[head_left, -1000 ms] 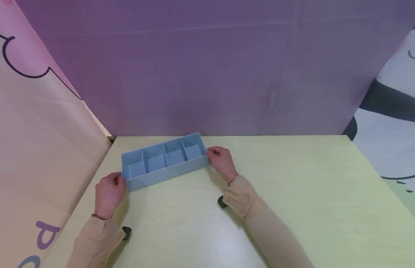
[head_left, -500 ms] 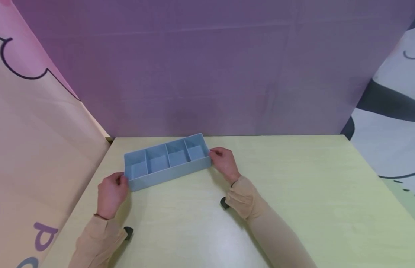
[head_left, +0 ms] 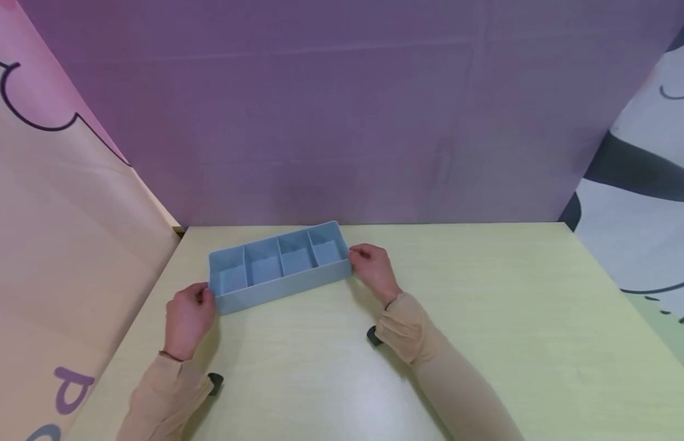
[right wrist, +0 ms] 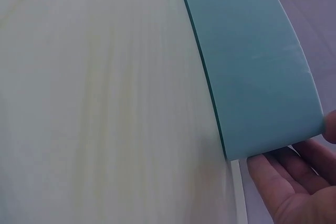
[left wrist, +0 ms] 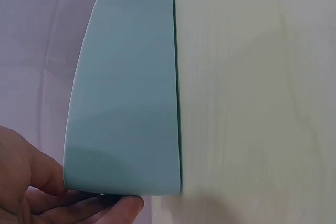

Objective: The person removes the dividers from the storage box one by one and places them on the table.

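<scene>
A long blue divider box (head_left: 284, 288) with several compartments in a row sits slantwise on the table, its right end farther back. I see nothing inside the compartments. My left hand (head_left: 189, 320) grips the left end, thumb at the rim and curled fingers against the end wall. At the opposite end my right hand (head_left: 373, 269) holds the box in the same way. The left wrist view shows the long side wall (left wrist: 123, 93) beside the thumb and fingers. In the right wrist view, fingers (right wrist: 270, 179) lie against the end wall, partly out of sight behind it.
The pale wooden table (head_left: 502, 318) stretches away to the right of the box. A purple cloth (head_left: 342, 122) hangs behind its back edge. Printed cloths (head_left: 60, 245) close in the left and right sides.
The box has slid slightly to the right across the table, with both hands moving along with it. Both hands keep hold of its ends, and its slant stays about the same.
</scene>
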A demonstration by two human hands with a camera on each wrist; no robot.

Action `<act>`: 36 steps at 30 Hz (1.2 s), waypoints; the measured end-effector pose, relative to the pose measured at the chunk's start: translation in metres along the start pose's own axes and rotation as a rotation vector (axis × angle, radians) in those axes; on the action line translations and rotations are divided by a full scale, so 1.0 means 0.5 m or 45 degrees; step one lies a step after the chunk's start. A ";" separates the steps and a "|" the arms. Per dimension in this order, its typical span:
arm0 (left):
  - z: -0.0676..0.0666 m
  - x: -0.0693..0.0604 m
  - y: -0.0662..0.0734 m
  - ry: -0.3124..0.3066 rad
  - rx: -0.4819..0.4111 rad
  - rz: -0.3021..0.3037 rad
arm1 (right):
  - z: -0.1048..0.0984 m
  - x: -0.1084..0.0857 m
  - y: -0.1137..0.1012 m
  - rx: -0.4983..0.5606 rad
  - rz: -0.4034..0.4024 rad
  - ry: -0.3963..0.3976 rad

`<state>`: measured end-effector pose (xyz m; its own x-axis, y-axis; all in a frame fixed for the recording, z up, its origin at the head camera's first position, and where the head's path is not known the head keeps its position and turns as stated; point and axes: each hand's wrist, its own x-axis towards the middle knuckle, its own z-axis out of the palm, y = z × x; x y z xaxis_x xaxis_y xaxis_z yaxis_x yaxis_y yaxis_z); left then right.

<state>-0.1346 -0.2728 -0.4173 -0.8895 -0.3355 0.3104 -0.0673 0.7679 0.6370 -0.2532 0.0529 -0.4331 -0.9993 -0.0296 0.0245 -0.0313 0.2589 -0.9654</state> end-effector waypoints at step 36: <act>0.035 0.001 0.021 0.014 -0.036 0.048 | -0.049 -0.011 0.016 0.024 -0.013 0.004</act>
<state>-0.1438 -0.2553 -0.4229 -0.8861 -0.3124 0.3424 -0.0207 0.7646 0.6441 -0.2484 0.0788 -0.4349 -0.9989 -0.0290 0.0355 -0.0414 0.2405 -0.9698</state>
